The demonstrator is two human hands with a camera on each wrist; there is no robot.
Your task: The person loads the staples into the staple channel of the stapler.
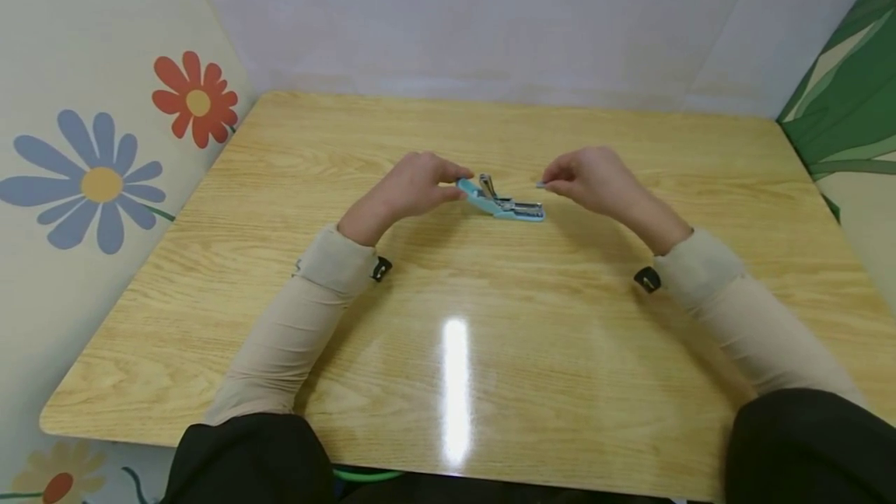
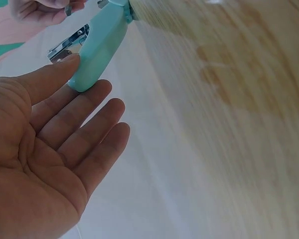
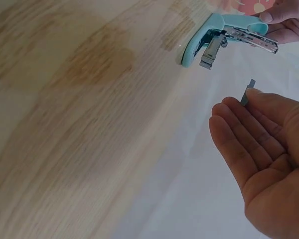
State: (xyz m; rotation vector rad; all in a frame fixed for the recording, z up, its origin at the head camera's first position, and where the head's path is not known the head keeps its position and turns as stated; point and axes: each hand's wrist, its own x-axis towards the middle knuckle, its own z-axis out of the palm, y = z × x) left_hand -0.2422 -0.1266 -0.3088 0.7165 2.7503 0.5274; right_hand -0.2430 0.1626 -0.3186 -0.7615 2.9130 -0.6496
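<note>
A light-blue stapler [image 1: 519, 213] is opened up on the table, its metal parts exposed and one metal piece standing up. My left hand [image 1: 418, 187] pinches the end of its raised cover [image 2: 102, 47] between thumb and fingers. To the right, my right hand [image 1: 591, 180] pinches a small grey strip of staples [image 3: 247, 92] between thumb and index finger. The strip is held a short way from the stapler and does not touch it. In the right wrist view the opened stapler [image 3: 217, 37] appears above the right hand.
The wooden table [image 1: 560, 379] reaches a pale covered wall [image 1: 490, 29] at the back. Painted flowers [image 1: 101, 183] decorate the left wall, and green leaves [image 1: 854, 99] the right. A bright reflection lies on the near tabletop.
</note>
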